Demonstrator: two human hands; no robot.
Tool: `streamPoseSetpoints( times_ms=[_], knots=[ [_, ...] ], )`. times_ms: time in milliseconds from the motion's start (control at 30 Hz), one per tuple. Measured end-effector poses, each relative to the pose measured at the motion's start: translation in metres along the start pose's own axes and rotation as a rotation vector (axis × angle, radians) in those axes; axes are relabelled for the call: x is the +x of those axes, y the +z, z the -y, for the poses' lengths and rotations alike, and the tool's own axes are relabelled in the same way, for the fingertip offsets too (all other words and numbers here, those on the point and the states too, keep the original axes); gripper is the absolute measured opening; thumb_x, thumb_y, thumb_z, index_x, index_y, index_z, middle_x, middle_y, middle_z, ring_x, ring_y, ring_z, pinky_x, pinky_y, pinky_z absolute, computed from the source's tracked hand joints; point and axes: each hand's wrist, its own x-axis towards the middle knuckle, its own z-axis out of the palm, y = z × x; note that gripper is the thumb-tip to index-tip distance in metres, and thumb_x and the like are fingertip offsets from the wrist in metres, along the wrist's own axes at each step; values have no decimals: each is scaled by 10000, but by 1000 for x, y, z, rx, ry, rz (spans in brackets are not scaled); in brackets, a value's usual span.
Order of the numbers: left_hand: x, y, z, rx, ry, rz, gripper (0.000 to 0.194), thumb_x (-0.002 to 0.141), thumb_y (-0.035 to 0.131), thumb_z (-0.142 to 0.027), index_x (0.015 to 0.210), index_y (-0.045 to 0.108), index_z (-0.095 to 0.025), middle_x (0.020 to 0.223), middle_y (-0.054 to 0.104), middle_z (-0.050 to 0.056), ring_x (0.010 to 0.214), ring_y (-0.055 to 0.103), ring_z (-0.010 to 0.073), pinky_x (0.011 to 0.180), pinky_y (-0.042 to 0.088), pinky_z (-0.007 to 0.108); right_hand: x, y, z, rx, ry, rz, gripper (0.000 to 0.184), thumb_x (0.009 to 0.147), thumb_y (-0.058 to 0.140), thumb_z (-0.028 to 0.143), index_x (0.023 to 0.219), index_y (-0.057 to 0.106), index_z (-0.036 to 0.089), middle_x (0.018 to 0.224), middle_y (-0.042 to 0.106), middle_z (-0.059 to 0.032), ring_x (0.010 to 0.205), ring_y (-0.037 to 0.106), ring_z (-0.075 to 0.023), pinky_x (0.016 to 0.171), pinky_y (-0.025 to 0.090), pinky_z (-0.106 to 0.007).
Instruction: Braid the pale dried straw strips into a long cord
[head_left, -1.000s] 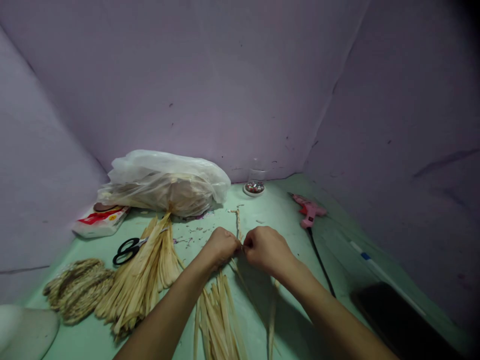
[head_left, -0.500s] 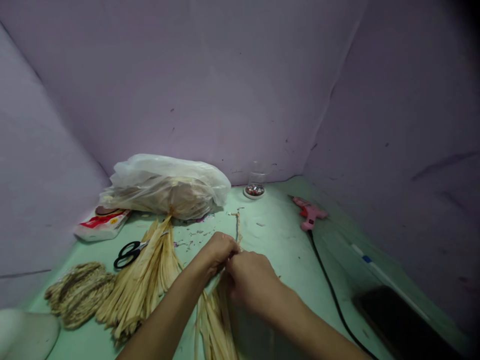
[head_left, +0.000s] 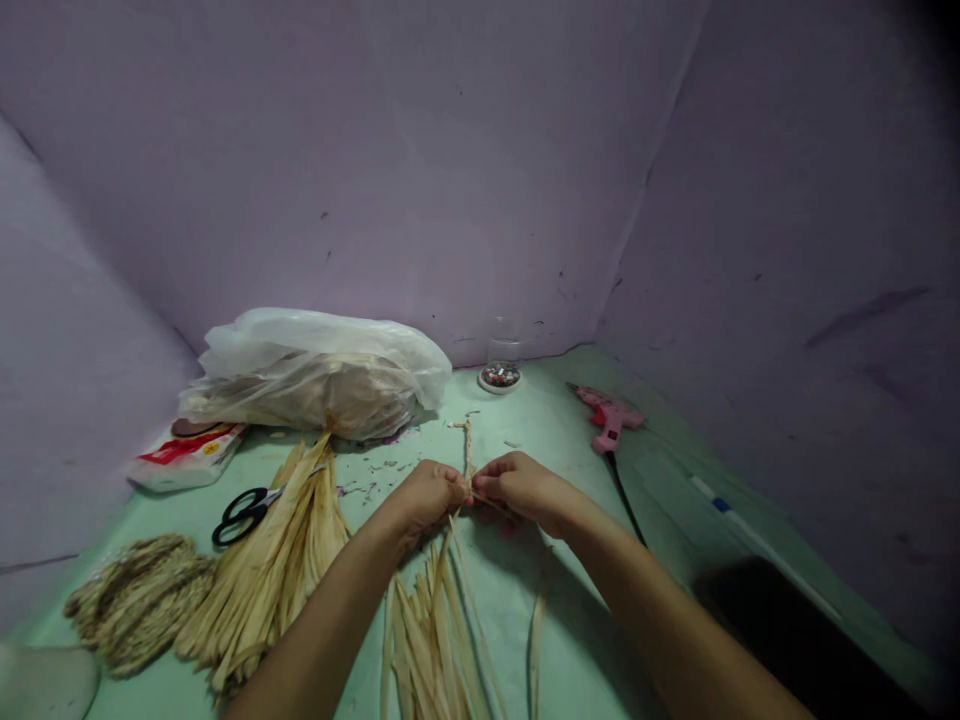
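A thin braid of pale dried-fibre strips (head_left: 468, 448) runs away from me on the green tabletop, its far end bent to the left. At its near end my left hand (head_left: 429, 496) is closed, pinching the strips. Just to the right, my right hand (head_left: 525, 488) is also closed, with thumb and fingers pinched on a strand beside the braid. Loose strips (head_left: 435, 640) spread from below the hands toward me, and one strip (head_left: 535, 640) hangs apart on the right. The fingertips partly hide where the strands cross.
Left lie a coiled braided rope (head_left: 142, 605), a strip bundle (head_left: 277, 560) with black-handled scissors (head_left: 244, 515), a red-and-white packet (head_left: 187, 458) and a plastic bag (head_left: 322, 365). A clear cup (head_left: 501, 372) stands behind; a pink glue gun (head_left: 613, 416) and dark phone-like object (head_left: 795, 640) lie right.
My hands were bunched together over the braid. My right hand has drawn away to the right, uncovering the loose strips below. The view has shifted slightly.
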Motion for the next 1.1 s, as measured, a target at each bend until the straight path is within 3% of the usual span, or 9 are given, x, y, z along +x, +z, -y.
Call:
streamPoseSetpoints(
  times_ms=[133,300,533,667,833,1100],
  knots=[
    [-2,1,0,10,-6,-3,45,548,447,-174,536,481,-146,331,295,-86,276,173,24,327,74,192,5,-1,-7,31,-25,75,143,678,445,143,571,539,131,412,478,22,353,421,-77,361,341,-185],
    [-3,3,-2,42,-8,-37,70,553,444,-156,545,507,-126,334,332,-75,280,199,22,346,91,191,23,-6,-24,-145,-88,-20,107,607,475,142,510,520,137,403,466,22,354,396,-67,376,312,-184],
    [-6,11,-7,40,-41,-103,98,517,423,-104,429,403,-143,299,271,-76,280,167,19,351,71,197,5,1,-13,-776,-199,-374,189,631,502,296,674,659,201,649,639,-52,608,564,-165,480,321,-230],
    [-8,13,-8,-31,-101,-74,162,504,401,-109,386,305,-165,283,203,-80,261,143,20,335,51,194,-14,14,0,-1010,-216,-489,227,660,480,281,746,676,204,757,663,-100,712,600,-220,551,362,-268],
    [-2,10,-3,-120,-172,-109,144,503,423,-129,406,321,-159,321,284,-66,254,193,18,315,58,176,-22,28,4,-1095,-246,-481,270,695,502,339,789,674,154,780,652,-151,732,604,-235,606,389,-282],
    [7,4,4,-219,-261,-103,152,502,422,-139,401,309,-155,330,302,-59,261,207,11,313,50,166,-25,39,7,-1062,-228,-428,249,753,479,304,827,658,149,798,652,-153,734,605,-213,631,386,-270]
  ],
)
